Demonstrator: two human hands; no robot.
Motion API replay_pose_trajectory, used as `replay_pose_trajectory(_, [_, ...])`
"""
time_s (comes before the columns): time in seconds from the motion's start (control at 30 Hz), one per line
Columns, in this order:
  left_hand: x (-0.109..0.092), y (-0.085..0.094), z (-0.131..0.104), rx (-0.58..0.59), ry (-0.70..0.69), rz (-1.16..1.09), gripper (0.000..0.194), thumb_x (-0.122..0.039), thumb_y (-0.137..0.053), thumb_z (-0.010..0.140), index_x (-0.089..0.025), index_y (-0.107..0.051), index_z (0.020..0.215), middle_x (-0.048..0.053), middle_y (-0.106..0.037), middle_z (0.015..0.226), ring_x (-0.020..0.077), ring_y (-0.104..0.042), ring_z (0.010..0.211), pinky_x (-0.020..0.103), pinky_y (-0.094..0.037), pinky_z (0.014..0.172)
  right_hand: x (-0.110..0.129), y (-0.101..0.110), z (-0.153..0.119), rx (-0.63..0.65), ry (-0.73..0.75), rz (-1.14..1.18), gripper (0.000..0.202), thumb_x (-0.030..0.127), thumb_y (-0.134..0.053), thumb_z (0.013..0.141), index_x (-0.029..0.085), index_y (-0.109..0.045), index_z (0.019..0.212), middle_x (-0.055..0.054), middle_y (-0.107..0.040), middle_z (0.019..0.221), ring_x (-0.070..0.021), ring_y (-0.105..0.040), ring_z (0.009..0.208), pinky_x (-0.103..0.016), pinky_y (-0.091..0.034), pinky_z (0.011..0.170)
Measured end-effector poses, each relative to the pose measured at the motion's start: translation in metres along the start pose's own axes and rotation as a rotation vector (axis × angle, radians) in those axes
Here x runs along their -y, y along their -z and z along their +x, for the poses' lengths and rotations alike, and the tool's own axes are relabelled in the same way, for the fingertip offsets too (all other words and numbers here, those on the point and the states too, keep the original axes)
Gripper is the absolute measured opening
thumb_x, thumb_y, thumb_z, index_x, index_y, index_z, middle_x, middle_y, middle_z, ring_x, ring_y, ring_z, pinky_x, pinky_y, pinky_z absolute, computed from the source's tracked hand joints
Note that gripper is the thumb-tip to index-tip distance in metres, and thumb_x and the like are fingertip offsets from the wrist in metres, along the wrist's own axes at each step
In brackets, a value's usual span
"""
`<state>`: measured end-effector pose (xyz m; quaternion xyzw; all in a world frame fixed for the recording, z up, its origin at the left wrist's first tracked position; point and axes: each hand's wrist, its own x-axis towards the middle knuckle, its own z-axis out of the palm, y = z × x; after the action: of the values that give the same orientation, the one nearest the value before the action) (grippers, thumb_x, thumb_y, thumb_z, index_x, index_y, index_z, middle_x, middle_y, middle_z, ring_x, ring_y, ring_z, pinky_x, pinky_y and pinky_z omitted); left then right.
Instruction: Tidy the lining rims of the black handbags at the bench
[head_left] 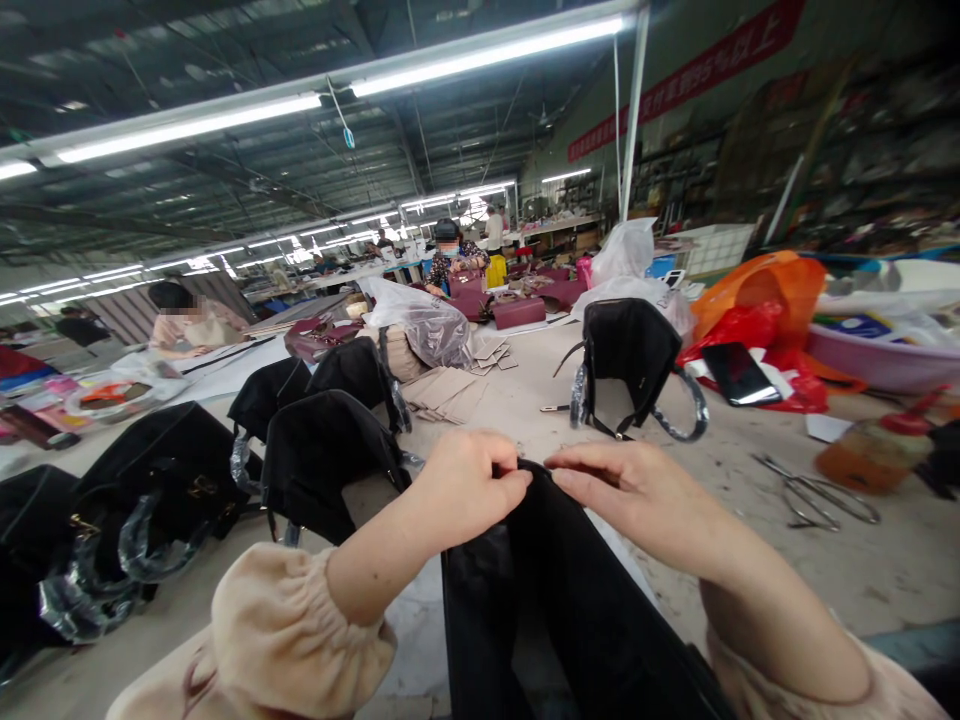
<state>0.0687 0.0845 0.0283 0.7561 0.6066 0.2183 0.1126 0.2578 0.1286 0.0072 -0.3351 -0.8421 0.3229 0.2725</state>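
A black bag (600, 600) stands close in front of me, its body running toward the bottom of the view. My left hand (476, 480) is closed in a pinch on the bag's far top edge. Just to the right, my right hand (626, 490) takes the same edge between its thumb and fingertips. The two hands are a short gap apart, with a dark strip of the edge showing between them. The bag's lower part is cut off by the frame.
More black bags (330, 455) with plastic-wrapped handles stand left, and another (630, 360) ahead. Scissors (814, 495), a bottle of amber liquid (874, 455) and a phone (739, 375) lie right. Flat card pieces (442, 393) lie mid-table. A co-worker (195, 320) sits far left.
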Motion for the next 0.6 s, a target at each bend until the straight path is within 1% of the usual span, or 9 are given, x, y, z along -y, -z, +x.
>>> replay_pose_trajectory(0.1, [0.001,0.001,-0.004,-0.043,-0.043,-0.109,0.015,-0.022,-0.063,0.074,-0.018,-0.056,0.062,0.0,-0.066,0.083,0.0127,-0.06,0.076,0.023,-0.044,0.072,-0.003,0.001,0.0,0.035,-0.014,0.047,0.026,0.035,-0.049,0.085,0.021,-0.071,0.089,-0.001,-0.066,0.073,-0.0169,-0.057,0.069,-0.025,-0.043,0.061])
replay_pose_trajectory(0.17, [0.001,0.001,-0.005,-0.069,-0.077,-0.155,0.006,-0.02,-0.067,0.072,-0.019,-0.061,0.072,0.001,-0.066,0.095,0.0147,-0.061,0.087,0.025,-0.044,0.083,-0.004,0.001,0.0,0.059,-0.027,0.087,0.027,0.036,-0.048,0.086,0.02,-0.07,0.092,0.0,-0.065,0.074,-0.0159,-0.056,0.068,-0.025,-0.042,0.061])
replay_pose_trajectory(0.27, [-0.001,0.001,-0.003,-0.049,-0.127,-0.173,0.008,-0.019,-0.069,0.071,-0.02,-0.067,0.078,0.002,-0.064,0.103,0.0153,-0.061,0.095,0.026,-0.043,0.091,-0.005,0.005,-0.002,0.108,-0.037,0.108,0.033,0.038,-0.042,0.09,0.019,-0.068,0.086,0.0,-0.062,0.07,-0.0143,-0.054,0.066,-0.025,-0.041,0.061])
replay_pose_trajectory(0.33, [-0.002,-0.001,0.0,-0.018,-0.148,-0.162,0.005,-0.019,-0.069,0.071,-0.021,-0.068,0.076,0.002,-0.064,0.104,0.0146,-0.061,0.093,0.025,-0.044,0.089,-0.005,0.009,-0.007,0.15,-0.021,0.107,0.034,0.041,-0.041,0.091,0.018,-0.066,0.084,0.001,-0.061,0.07,-0.0137,-0.054,0.066,-0.024,-0.04,0.06])
replay_pose_trajectory(0.4, [-0.001,-0.003,0.003,0.004,-0.18,-0.143,0.003,-0.017,-0.067,0.073,-0.02,-0.067,0.075,0.001,-0.064,0.099,0.0134,-0.061,0.088,0.024,-0.045,0.085,-0.004,0.015,-0.015,0.202,-0.006,0.095,0.029,0.044,-0.048,0.088,0.019,-0.064,0.089,0.001,-0.062,0.074,-0.0133,-0.054,0.065,-0.023,-0.04,0.059])
replay_pose_trajectory(0.43, [-0.001,-0.004,0.005,0.012,-0.198,-0.127,0.006,-0.015,-0.065,0.074,-0.02,-0.066,0.075,0.0,-0.065,0.095,0.0127,-0.061,0.084,0.024,-0.045,0.082,-0.002,0.018,-0.019,0.225,-0.006,0.081,0.026,0.043,-0.052,0.086,0.02,-0.063,0.09,0.002,-0.063,0.075,-0.0131,-0.054,0.065,-0.023,-0.04,0.058])
replay_pose_trajectory(0.5, [0.0,-0.005,0.008,0.027,-0.226,-0.078,0.014,-0.008,-0.059,0.074,-0.02,-0.065,0.078,-0.001,-0.065,0.087,0.0119,-0.06,0.078,0.023,-0.044,0.075,0.002,0.022,-0.029,0.265,-0.021,0.023,0.018,0.038,-0.059,0.081,0.022,-0.063,0.088,0.003,-0.062,0.071,-0.0125,-0.054,0.061,-0.022,-0.039,0.056])
replay_pose_trajectory(0.57, [0.001,-0.004,0.009,0.041,-0.236,-0.019,0.021,-0.004,-0.054,0.074,-0.021,-0.064,0.081,-0.003,-0.065,0.083,0.0118,-0.059,0.075,0.023,-0.044,0.072,0.007,0.024,-0.038,0.289,-0.036,-0.047,0.01,0.031,-0.06,0.08,0.022,-0.063,0.08,0.004,-0.061,0.066,-0.0124,-0.053,0.059,-0.022,-0.037,0.054])
replay_pose_trajectory(0.6, [0.001,-0.004,0.008,0.04,-0.234,0.006,0.022,-0.004,-0.053,0.073,-0.021,-0.064,0.082,-0.003,-0.065,0.082,0.0119,-0.059,0.074,0.023,-0.043,0.071,0.009,0.024,-0.041,0.281,-0.04,-0.086,0.009,0.029,-0.059,0.08,0.022,-0.063,0.077,0.003,-0.061,0.064,-0.0125,-0.053,0.058,-0.023,-0.036,0.054])
